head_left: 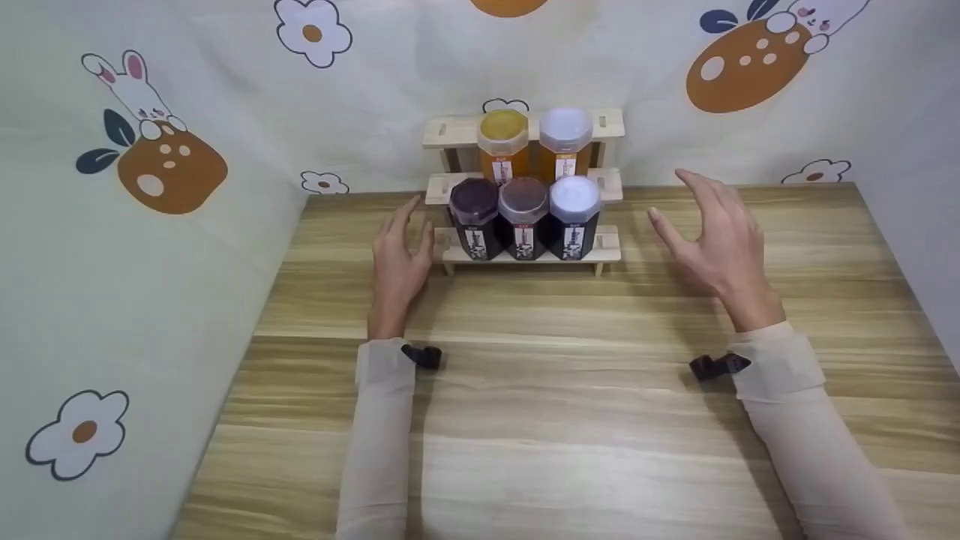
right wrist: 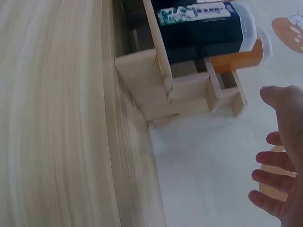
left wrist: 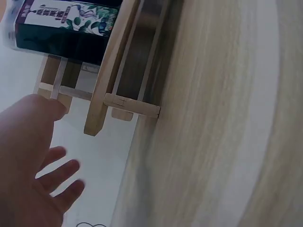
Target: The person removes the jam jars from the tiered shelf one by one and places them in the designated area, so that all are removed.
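Observation:
A stepped wooden rack stands against the back wall in the head view. On its lowest tier sit three dark jars: one with a dark lid, one with a brownish lid and one with a white lid. Behind them are two amber jars, a yellow-lidded one and a white-lidded one. My left hand is beside the rack's left end, fingers loosely bent and holding nothing. To the right of the rack, farther off, my right hand hovers with thumb and fingers spread, also holding nothing.
The wood-grain table reaches to the back wall, which is covered with a printed cloth of fruit, rabbits and flowers. Side walls rise along the table's left and right edges. Each wrist carries a small black camera.

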### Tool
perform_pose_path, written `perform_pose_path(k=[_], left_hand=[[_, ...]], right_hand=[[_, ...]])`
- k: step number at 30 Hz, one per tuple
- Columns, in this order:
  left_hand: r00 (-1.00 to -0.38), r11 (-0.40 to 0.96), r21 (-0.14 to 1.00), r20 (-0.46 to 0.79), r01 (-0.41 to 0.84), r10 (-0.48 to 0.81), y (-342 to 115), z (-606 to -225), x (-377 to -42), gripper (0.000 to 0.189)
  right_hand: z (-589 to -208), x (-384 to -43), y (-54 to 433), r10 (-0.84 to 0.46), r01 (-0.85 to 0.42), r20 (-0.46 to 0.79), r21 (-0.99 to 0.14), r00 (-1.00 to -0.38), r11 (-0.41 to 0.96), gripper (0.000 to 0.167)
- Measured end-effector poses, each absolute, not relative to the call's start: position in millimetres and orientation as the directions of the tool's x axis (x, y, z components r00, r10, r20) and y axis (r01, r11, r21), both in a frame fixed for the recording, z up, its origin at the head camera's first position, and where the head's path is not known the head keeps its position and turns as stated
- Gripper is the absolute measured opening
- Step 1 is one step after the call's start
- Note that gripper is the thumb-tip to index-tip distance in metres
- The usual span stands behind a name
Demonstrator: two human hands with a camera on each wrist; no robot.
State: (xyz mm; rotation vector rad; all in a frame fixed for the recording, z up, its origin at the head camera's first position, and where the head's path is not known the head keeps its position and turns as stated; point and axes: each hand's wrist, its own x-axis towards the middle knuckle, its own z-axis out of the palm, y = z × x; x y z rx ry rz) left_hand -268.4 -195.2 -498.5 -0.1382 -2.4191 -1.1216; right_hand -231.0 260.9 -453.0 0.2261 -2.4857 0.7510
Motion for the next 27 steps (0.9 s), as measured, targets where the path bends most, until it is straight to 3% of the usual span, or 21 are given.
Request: perform_pose_path(k=[4, 7, 10, 19, 27], left_hand=[[-0.93, 0.448, 0.859, 0.342, 0.25, -0.136, -196, -504, -268, 0.039], [-0.951, 0.353, 0.914, 0.268, 0.2, -0.154, -195, -508, -268, 0.035], [-0.961, 0.326, 0.932, 0.223, 0.161, -0.162, -193, -511, -268, 0.034], [-0.973, 0.283, 0.952, 0.169, 0.119, -0.156, -192, -521, -272, 0.036], [-0.977, 0.21, 0.972, 0.142, 0.107, -0.161, -194, -525, -273, 0.041]], right_hand=[[-452, -232, 244, -0.029, -0.359, 0.553, -0.499, -0.833, 0.789, 0.058], [-452, -233, 229, -0.072, -0.396, 0.526, -0.536, -0.847, 0.745, 0.056], [-454, -234, 214, -0.112, -0.418, 0.481, -0.596, -0.87, 0.686, 0.061], [-473, -235, 178, -0.162, -0.363, 0.334, -0.729, -0.929, 0.581, 0.097], [-483, -234, 170, -0.105, -0.326, 0.331, -0.734, -0.938, 0.596, 0.097]])
